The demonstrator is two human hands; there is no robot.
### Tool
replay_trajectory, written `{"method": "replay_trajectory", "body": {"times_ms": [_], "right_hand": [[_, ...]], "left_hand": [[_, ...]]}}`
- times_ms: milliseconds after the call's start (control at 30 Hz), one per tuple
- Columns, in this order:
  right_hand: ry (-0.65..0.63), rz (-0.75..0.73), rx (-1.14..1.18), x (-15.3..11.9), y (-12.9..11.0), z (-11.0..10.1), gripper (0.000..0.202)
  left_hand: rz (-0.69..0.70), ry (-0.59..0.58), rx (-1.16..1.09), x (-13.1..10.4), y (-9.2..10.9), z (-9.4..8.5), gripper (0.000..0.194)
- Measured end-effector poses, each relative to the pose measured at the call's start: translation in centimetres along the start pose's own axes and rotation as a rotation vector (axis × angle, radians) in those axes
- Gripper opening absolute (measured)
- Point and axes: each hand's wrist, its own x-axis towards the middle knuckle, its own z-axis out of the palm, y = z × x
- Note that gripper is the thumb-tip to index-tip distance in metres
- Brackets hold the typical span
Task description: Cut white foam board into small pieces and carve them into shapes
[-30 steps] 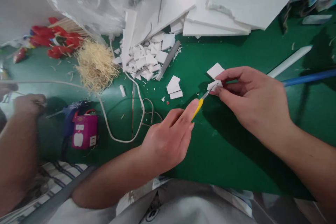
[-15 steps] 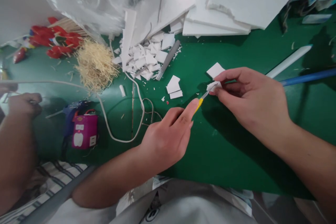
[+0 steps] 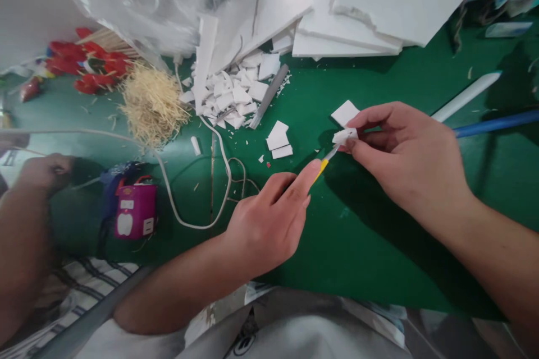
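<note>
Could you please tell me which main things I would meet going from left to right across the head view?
Another person's hand, purple box, left hand, yellow-handled knife, held white piece, right hand, blue stick.

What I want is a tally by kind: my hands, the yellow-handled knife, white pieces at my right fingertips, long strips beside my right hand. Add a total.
Left hand and right hand: 2
Yellow-handled knife: 1
Held white piece and white square: 2
White strip and blue strip: 2
Total: 7
</note>
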Motion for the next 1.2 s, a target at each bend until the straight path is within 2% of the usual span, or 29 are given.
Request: {"method": "replay_trajectory", "body": {"times_ms": [400,867,1000,1200], "right_hand": [[0.002,-0.010,0.011,-0.10,0.03,0.13,0.010],[0.015,-0.012,-0.038,-0.32,-0.01,-0.08,0.009],[0.006,0.003,-0.028,-0.25,0.13,-0.01,0.011],[-0.024,0.018,0.013,-0.18,0.20,-0.12,0.012]], "left_hand": [[0.006,-0.003,-0.023,0.11,0.04,0.24,0.035],[-0.114,-0.024,-0.230,-0.30,0.04,-0.19,0.040],[-0.102,-0.034,-0.180,-0.19,-0.05,-0.01,0.038],[-0.040,-0.055,0.020,-0.36,-0.20,0.21,0.039]]}}
